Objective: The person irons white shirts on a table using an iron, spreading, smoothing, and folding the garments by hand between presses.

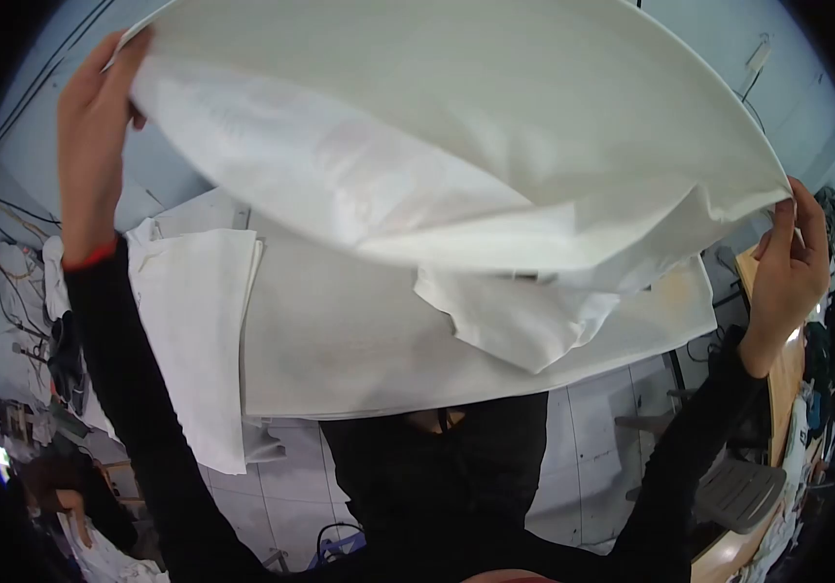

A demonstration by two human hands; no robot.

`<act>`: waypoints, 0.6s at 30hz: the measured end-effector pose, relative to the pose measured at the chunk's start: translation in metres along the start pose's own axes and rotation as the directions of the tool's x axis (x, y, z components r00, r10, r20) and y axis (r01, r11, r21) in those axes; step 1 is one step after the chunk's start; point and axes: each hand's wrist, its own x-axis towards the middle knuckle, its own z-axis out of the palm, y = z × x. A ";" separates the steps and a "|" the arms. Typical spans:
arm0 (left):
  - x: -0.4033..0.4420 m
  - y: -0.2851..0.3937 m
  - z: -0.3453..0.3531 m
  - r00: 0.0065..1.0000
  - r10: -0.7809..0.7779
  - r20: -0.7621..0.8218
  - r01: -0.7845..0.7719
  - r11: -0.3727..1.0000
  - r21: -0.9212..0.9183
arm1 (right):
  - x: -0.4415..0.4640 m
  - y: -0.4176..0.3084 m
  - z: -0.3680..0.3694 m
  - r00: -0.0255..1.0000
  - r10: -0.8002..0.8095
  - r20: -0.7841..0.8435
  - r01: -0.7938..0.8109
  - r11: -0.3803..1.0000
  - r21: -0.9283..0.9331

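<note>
A large white cloth (534,87) is stretched up in front of me, billowing between my two hands. At the upper left, my left hand (97,136) pinches one edge of it between thumb and fingers. Farther right and lower, my right hand (789,267) is closed on another edge, where the fabric bunches into folds. The cloth's lower part sags, its underside brighter white. Beneath it, a crumpled white fabric piece (534,325) rests on the pale covered table (340,350); whether it joins the raised cloth I cannot tell.
Folded white fabric (194,330) hangs over the table's left end. To the right are a grey plastic stool (740,494) and a long wooden table (785,389) with garments beside it. Another person's arm (77,515) shows at lower left. Cables run along the left wall.
</note>
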 end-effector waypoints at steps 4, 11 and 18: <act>-0.025 0.033 -0.048 0.979 -0.015 -0.203 -0.052 0.946 -0.321 | 0.029 0.001 -0.029 0.989 -0.137 0.051 0.126 0.977 0.171; -0.014 0.001 -0.048 0.970 -0.122 -0.210 0.036 0.927 -0.374 | 0.048 -0.005 0.011 0.900 -0.148 0.410 -0.109 0.835 0.540; -0.230 -0.100 0.077 0.824 -0.425 0.374 0.385 0.905 0.182 | -0.172 0.083 0.159 0.645 0.091 0.759 -0.330 0.929 0.170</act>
